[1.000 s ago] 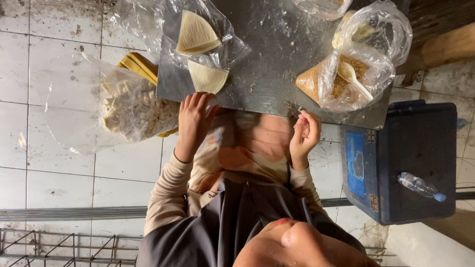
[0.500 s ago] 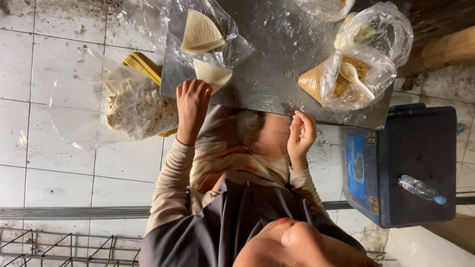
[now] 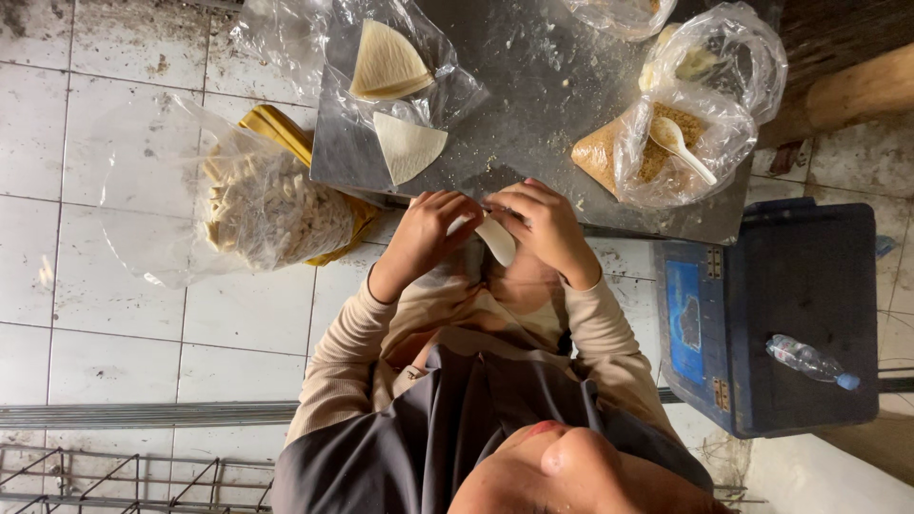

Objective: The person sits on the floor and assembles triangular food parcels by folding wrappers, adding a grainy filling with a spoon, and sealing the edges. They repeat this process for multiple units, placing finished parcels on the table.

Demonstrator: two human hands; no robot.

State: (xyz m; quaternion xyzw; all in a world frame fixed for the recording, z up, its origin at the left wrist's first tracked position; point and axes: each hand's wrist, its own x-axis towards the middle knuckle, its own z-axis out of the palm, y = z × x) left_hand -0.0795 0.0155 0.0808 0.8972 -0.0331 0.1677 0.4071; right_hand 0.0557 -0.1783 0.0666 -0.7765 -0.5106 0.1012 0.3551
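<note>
My left hand (image 3: 424,233) and my right hand (image 3: 547,228) meet at the near edge of a metal table (image 3: 533,86). Together they pinch a small white dough wrapper (image 3: 497,238), which is partly hidden by my fingers. Just beyond my left hand a single wedge-shaped wrapper (image 3: 405,145) lies on the table. Farther off, a stack of the same wedges (image 3: 386,62) rests on a clear plastic bag. To the right an open bag of brown crumbly filling (image 3: 647,152) holds a white spoon (image 3: 681,148).
A large clear bag of pale rolled pieces (image 3: 276,205) sits on a yellow object to the table's left, over a tiled floor. On the right a dark blue case (image 3: 790,314) carries a plastic water bottle (image 3: 809,360). More plastic bags (image 3: 724,48) crowd the far right of the table.
My hands were apart at the table edge, the left reaching toward the wedge wrapper. Now both have come together and hold a white wrapper between them.
</note>
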